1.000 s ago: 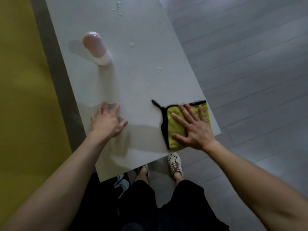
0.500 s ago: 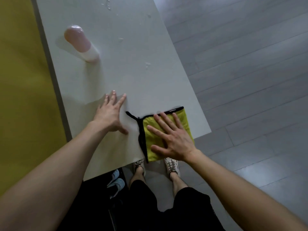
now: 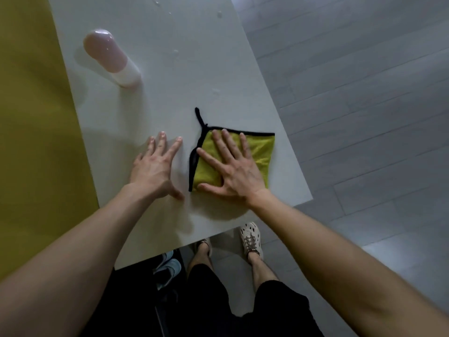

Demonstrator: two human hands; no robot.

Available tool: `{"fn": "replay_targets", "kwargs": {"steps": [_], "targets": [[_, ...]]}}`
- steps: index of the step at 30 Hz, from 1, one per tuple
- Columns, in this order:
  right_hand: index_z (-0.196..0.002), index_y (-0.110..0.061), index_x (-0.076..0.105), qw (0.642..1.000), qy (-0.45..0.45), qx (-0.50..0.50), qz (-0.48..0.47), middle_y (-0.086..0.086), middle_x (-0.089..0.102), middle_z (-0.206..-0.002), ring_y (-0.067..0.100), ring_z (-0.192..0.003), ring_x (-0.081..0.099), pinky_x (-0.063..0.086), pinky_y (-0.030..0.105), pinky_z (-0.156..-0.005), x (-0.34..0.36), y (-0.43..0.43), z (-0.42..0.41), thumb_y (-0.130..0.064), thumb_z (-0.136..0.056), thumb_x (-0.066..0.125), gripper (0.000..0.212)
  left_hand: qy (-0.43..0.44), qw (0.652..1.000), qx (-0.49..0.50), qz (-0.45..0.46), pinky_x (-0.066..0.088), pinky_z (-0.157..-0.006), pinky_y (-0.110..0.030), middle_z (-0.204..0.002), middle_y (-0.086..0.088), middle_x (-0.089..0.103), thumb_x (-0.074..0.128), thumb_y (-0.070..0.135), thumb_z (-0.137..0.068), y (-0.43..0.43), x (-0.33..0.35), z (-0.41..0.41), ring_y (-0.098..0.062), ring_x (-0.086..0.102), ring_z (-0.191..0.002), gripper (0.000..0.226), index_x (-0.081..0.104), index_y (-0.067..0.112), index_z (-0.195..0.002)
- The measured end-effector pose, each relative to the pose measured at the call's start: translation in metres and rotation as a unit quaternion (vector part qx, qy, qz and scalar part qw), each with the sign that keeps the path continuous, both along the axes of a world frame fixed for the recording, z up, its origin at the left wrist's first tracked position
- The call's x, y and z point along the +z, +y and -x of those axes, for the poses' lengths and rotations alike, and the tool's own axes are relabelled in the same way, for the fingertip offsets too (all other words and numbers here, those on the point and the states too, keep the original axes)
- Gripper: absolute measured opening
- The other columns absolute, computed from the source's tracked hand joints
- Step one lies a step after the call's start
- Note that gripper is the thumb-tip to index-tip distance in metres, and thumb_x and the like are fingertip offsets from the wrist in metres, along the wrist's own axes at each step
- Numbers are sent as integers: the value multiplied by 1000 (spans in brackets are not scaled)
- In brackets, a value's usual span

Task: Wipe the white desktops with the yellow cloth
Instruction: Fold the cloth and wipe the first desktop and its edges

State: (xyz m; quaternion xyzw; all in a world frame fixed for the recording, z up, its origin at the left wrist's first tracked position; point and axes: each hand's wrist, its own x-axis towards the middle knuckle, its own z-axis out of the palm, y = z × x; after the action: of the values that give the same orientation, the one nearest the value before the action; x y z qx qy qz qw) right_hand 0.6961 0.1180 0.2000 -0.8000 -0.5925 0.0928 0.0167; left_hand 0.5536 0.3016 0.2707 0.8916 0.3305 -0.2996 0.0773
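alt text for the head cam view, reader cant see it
Seen from above, a person's right hand presses flat on a black-edged yellow cloth near the right edge of a white desktop. The left hand rests flat on the desktop beside the cloth, and a pink-topped white bottle and a few water drops sit farther back.

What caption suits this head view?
Right hand presses the yellow cloth on the white desktop; left hand rests flat beside it.

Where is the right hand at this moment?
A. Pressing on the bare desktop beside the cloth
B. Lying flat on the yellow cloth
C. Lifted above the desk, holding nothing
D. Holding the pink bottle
B: the right hand lies with straight, spread fingers on the yellow cloth, pressing it onto the white desktop.
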Motion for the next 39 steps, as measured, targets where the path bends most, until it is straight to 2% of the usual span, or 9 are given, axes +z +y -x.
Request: {"fn": "replay_targets", "kwargs": {"steps": [5,11,15,19,25,30,33,36,39], "targets": [[-173,-42,10,1000,18,-3,23,6,-6,-183,28,-169,-9,7,63,-133,4,-95,-25,-90,-97,32,92,1,1000,1,3,24,-133,-54,-180,0,-21,99,74,-44,0,-2,0,-30,-10,-168,171,-15,45,-168],[-172,-43,18,989,-4,-149,1,15,6,-182,36,-168,0,4,68,-131,-1,1,-92,-92,-94,27,93,-2,1000,11,2,22,-133,-55,-180,0,-21,102,68,-43,-1,-3,-4,-30,-10,-168,172,-14,45,-168],[-173,-42,15,997,0,-81,-21,18,1,-181,41,-168,-2,6,70,-129,1,13,-33,-87,-98,28,88,-3,1000,10,4,27,-131,-56,-181,1,-18,102,68,-43,1,0,-2,-29,-8,-168,171,-11,46,-169],[-173,-42,7,1000,9,25,0,12,-7,-182,33,-168,-11,4,64,-133,3,-77,8,-85,-100,30,88,-2,1000,3,2,28,-131,-55,-181,0,-17,100,74,-40,2,-1,-2,-30,-5,-168,172,-12,46,-169],[-172,-41,18,996,-3,-85,2,8,4,-183,29,-169,-1,11,65,-131,-1,-114,-81,-89,-96,37,92,-2,1000,-2,-3,31,-129,-57,-181,1,-14,100,74,-37,1,0,-6,-29,-3,-168,173,-8,46,-169],[-174,-31,18,987,32,-155,-39,23,-2,-180,44,-167,-4,8,68,-130,-7,-78,23,-84,-101,32,90,1,1000,-10,-14,36,-123,-61,-181,4,-14,97,78,-41,-2,9,-3,-25,-2,-169,168,-7,46,-170],[-174,-35,10,998,64,-1,-2,20,-9,-180,39,-167,-10,4,65,-131,4,-55,96,-80,-105,28,84,-7,999,-30,15,31,-128,-56,-182,5,-11,97,75,-51,6,13,7,-22,-1,-169,160,-4,43,-171],[-171,-40,25,999,27,25,-19,15,17,-180,34,-168,12,5,63,-133,1,-65,58,-87,-99,32,86,-25,997,-35,58,24,-134,-47,-183,0,-2,104,58,-55,18,17,35,-22,5,-168,155,3,40,-172],[-161,-27,48,990,-6,-132,-44,20,36,-168,40,-163,26,13,66,-131,-6,-92,-14,-84,-93,50,89,-18,998,-31,43,25,-133,-53,-182,-3,2,102,62,-54,20,22,85,-32,15,-166,154,4,42,-171]]}}
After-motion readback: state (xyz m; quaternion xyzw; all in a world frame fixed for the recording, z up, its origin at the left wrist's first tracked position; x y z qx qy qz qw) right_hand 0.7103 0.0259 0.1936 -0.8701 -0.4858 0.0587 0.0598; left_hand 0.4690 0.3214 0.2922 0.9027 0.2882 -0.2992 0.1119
